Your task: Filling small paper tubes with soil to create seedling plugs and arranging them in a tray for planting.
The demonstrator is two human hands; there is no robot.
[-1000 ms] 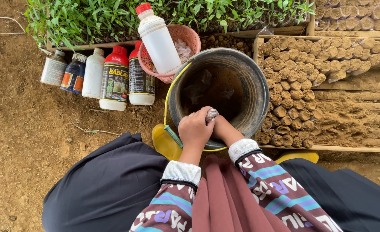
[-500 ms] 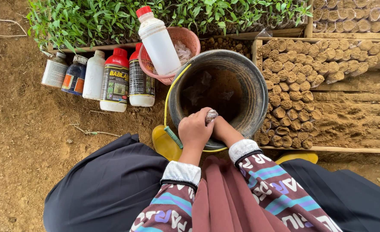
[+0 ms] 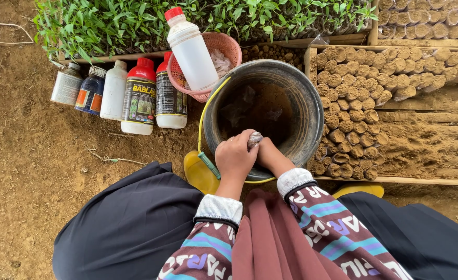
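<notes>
The small grey object (image 3: 255, 139) pinched between the left hand (image 3: 235, 156) and right hand (image 3: 268, 154) is mostly covered by the fingers; its kind cannot be told. The right hand's fingertips are hidden behind the left. Beyond the hands, the bucket (image 3: 308, 103) holds dark contents too shadowed to identify. The basket (image 3: 229, 45) left of it is partly hidden by a white bottle (image 3: 190, 49). The seedling trays (image 3: 136, 21) beyond are cut off by the top edge.
</notes>
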